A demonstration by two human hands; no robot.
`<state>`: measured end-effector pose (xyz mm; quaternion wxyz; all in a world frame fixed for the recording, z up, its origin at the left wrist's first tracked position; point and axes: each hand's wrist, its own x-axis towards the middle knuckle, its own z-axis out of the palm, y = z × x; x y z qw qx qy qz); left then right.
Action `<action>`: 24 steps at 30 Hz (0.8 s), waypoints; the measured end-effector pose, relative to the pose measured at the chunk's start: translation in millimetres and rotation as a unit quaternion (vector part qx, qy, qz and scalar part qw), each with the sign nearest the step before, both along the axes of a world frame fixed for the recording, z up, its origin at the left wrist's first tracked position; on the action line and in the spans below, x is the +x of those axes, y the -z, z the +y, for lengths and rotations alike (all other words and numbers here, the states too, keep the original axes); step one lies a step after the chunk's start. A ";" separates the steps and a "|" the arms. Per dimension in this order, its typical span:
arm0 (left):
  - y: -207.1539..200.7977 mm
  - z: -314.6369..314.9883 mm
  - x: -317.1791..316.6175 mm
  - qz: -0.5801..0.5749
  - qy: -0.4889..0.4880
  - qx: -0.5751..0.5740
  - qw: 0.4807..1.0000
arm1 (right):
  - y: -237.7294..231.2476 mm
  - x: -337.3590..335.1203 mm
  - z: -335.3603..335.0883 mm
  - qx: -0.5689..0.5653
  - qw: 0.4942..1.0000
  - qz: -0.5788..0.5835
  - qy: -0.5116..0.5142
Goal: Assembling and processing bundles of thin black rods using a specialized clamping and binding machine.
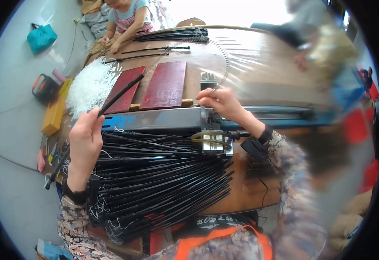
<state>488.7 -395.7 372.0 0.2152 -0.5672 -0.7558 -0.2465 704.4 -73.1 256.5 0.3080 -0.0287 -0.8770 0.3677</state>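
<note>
My left hand (86, 141) is closed around a slim black rod (122, 93), which slants up and to the right. My right hand (222, 103) pinches one end of a long, thin coil spring (227, 60). From those fingers the spring bows upward in a wide loop and curves back toward the rod's upper tip; whether it enters the tip is too fine to tell. Just below my right hand stands a metal clamp-like fixture (212, 143) on a blue-grey metal rail (163, 119). A large pile of black rods (163, 173), some with white cords, lies nearer me.
Beyond the rail lie dark red boards (163, 84) and a heap of short white pieces (92, 84). A person (129, 19) works at the far left, near more black rods (172, 34). Another person (324, 47), blurred, is at the far right. A yellow box (53, 115) stands left.
</note>
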 end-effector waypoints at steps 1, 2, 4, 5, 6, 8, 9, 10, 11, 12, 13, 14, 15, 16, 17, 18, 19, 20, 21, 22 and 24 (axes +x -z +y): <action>3.8 -7.1 -3.4 -0.006 -0.011 -0.002 1.000 | 5.0 -2.4 1.9 -0.004 1.000 0.013 0.001; 11.7 -9.5 -5.4 -0.009 -0.013 0.000 1.000 | 7.5 -1.8 6.0 -0.002 1.000 0.010 0.000; 24.1 -8.0 -7.6 -0.014 -0.005 -0.003 1.000 | 12.1 0.1 16.9 0.066 0.997 0.007 -0.027; 29.6 -5.8 -5.7 -0.025 -0.006 -0.001 1.000 | 14.8 -4.8 14.8 0.064 0.997 0.005 -0.031; 35.1 -2.2 -4.6 -0.028 -0.009 -0.003 1.000 | 18.2 -11.9 11.8 0.049 0.998 -0.044 -0.025; 41.4 6.7 -4.0 -0.039 0.006 0.009 0.999 | 21.8 -20.6 7.4 0.034 0.995 -0.090 -0.021; 42.6 12.9 -3.5 -0.041 0.005 0.012 0.999 | 23.4 -23.3 4.9 0.149 0.980 -0.130 0.009; 44.8 19.8 -2.8 -0.040 0.002 0.010 0.999 | 25.8 -24.9 2.5 0.263 0.949 -0.168 0.038; 44.7 20.7 -6.8 -0.030 0.002 0.001 1.000 | 21.9 -21.6 -0.8 0.286 0.946 -0.135 0.076; 47.2 23.9 -10.0 -0.021 0.005 -0.007 1.000 | 28.8 -10.2 17.3 0.320 0.939 -0.061 0.106; 46.8 24.1 -17.4 -0.010 -0.008 -0.018 1.000 | 33.3 4.0 31.7 0.284 0.949 -0.016 0.138; 52.5 20.4 -24.5 -0.010 -0.025 -0.023 0.999 | 35.7 26.1 45.8 0.281 0.943 -0.061 0.164; 55.5 21.7 -30.9 -0.008 -0.015 -0.037 0.999 | 36.6 58.9 61.3 0.350 0.916 -0.048 0.192; 59.9 23.0 -39.7 -0.005 -0.009 -0.054 0.999 | 41.3 88.9 70.0 0.379 0.896 -0.063 0.224; 67.8 32.6 -44.9 -0.017 0.012 -0.067 0.998 | 38.2 126.5 76.4 0.359 0.897 -0.100 0.237; 79.1 46.2 -44.6 -0.031 0.028 -0.083 0.996 | 38.4 160.7 85.1 0.369 0.874 -0.137 0.285; 83.8 65.6 -38.3 -0.021 0.062 -0.089 0.994 | 39.1 195.6 98.7 0.387 0.857 -0.140 0.309; 95.7 88.9 -33.8 -0.002 0.109 -0.107 0.988 | 44.1 222.2 113.2 0.359 0.854 -0.163 0.341; 104.4 114.7 -17.8 0.018 0.156 -0.102 0.982 | 41.7 234.3 113.7 0.384 0.841 -0.159 0.345; 120.0 140.7 -5.6 -0.005 0.228 -0.062 0.972 | 39.4 240.2 113.8 0.408 0.830 -0.148 0.350; 140.8 184.7 23.5 0.007 0.245 -0.047 0.968 | 53.7 241.6 119.0 0.419 0.823 -0.127 0.361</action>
